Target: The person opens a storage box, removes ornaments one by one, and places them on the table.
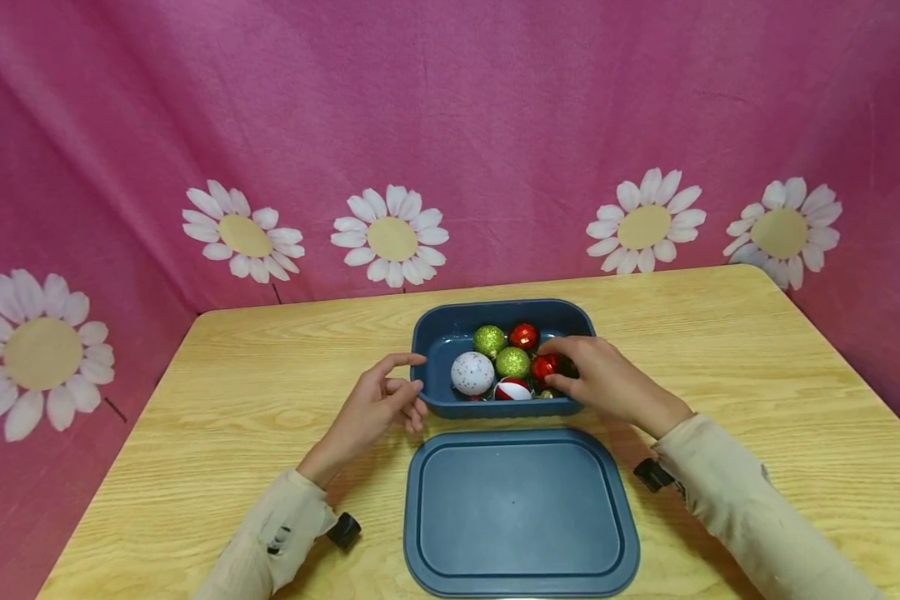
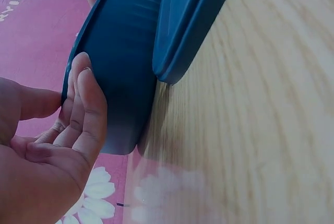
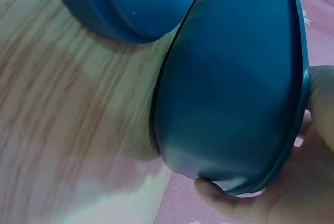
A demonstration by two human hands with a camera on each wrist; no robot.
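Observation:
A dark blue plastic box (image 1: 431, 333) stands on the table, holding several Christmas baubles. At the right end, my right hand (image 1: 615, 383) reaches over the rim, its thumb and index finger around a shiny red bauble (image 1: 545, 367). One of its fingers (image 3: 214, 195) lies outside the end wall. My left hand (image 1: 378, 404) is at the opposite end with fingers loosely extended, index fingertip right at the rim. Beside the red bauble lie a green glitter bauble (image 1: 513, 362), a white speckled ball (image 1: 472, 373) and a red-and-white one (image 1: 512, 389).
In front of the box, a matching blue lid (image 1: 517, 508) lies flat on the wooden table (image 1: 270, 400). Another green bauble (image 1: 489, 341) and a second red one (image 1: 523, 336) sit at the back of the box. Behind the table hangs a pink cloth (image 1: 495, 125) with daisies.

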